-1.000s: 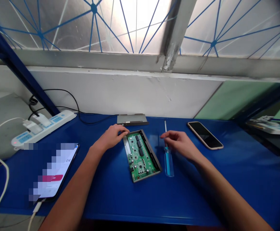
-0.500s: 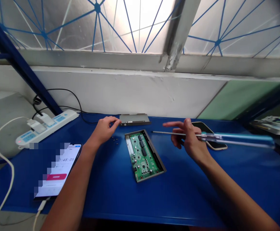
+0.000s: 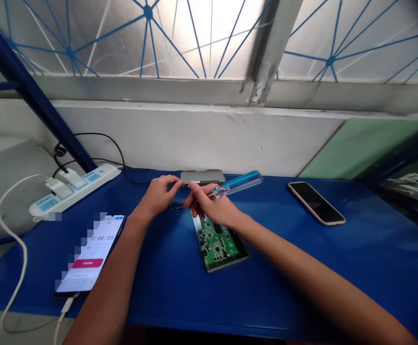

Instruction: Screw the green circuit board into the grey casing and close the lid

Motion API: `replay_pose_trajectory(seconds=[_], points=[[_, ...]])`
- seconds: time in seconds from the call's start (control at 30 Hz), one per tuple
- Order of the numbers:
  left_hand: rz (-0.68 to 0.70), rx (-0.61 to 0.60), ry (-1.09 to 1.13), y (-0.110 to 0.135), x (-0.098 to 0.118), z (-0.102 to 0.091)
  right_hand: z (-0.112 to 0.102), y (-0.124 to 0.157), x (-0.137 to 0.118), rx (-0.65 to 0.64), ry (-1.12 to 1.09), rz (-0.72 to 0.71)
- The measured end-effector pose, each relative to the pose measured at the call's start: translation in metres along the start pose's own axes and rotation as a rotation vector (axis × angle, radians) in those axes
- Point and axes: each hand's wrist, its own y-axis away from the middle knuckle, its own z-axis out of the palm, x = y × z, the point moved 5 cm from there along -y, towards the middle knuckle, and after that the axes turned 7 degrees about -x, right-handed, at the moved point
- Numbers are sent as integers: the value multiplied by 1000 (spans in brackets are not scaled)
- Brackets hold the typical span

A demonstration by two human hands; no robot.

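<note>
My right hand (image 3: 212, 205) grips a screwdriver (image 3: 239, 183) with a clear blue handle. The handle points up and right, and the thin shaft slopes down left to the small dark screws (image 3: 178, 215) on the table. Below that hand lies an open metal case with a green circuit board (image 3: 218, 247), its far part hidden by my hand. My left hand (image 3: 161, 192) is closed, thumb and fingertips together by the left end of a flat grey metal cover (image 3: 202, 176). Whether anything is pinched there is too small to see.
To the left a lit phone (image 3: 90, 258) charges by a white cable, with a power strip (image 3: 74, 191) behind it. Another phone (image 3: 317, 203) lies dark at the right. The blue table (image 3: 284, 287) ends against a white wall below the window.
My right hand has swung left across the circuit board, bringing the screwdriver tip to the screws and uncovering the dark phone. My left hand has stayed about where it was.
</note>
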Motion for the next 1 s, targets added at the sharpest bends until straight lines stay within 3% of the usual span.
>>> replay_pose_trajectory(seconds=[0.37,0.5,0.77,1.0], points=[[27,-23,2,0,2,6,8,-5,21,-33,-3,49],[9,-61,79,1,5,6,-7,3,16,20,-74,41],[23,-312,205,4,13,20,-52,24,6,151,-104,70],[97,-244,180,4,22,23,-67,26,4,174,-140,71]])
